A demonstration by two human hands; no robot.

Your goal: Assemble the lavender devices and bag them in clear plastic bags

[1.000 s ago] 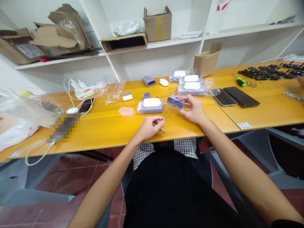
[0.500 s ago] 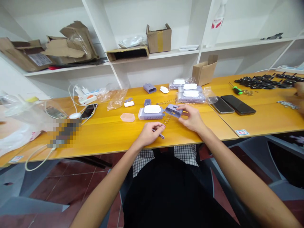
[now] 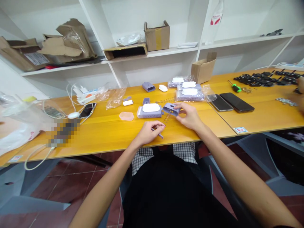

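My right hand (image 3: 189,116) is closed on a hollow purple-grey plastic housing (image 3: 168,109), tilted with its open end toward me. From that opening a thin coil spring (image 3: 167,119) stretches down to the fingertips of my left hand (image 3: 150,132). The left hand is closed on a small flat purple-grey strip (image 3: 161,136), which sticks out below the fingers; whether it also pinches the spring's end I cannot tell. Just left of the housing lies a purple-grey device with a white oval top (image 3: 151,108). A second coil spring (image 3: 165,100) rests behind it.
A peach-coloured flat piece (image 3: 126,116), a small white cylinder (image 3: 128,103) and another housing (image 3: 148,86) lie around. Bagged devices (image 3: 190,94) stand behind. Two phones (image 3: 237,102), a screwdriver (image 3: 236,88) and black parts (image 3: 256,79) are to the right, near a co-worker's hand (image 3: 301,85).
The view has shifted slightly. Both my hands keep nearly the same pose, with the spring still between them. At far right, the co-worker's hand has moved and a dark piece shows by its fingers.
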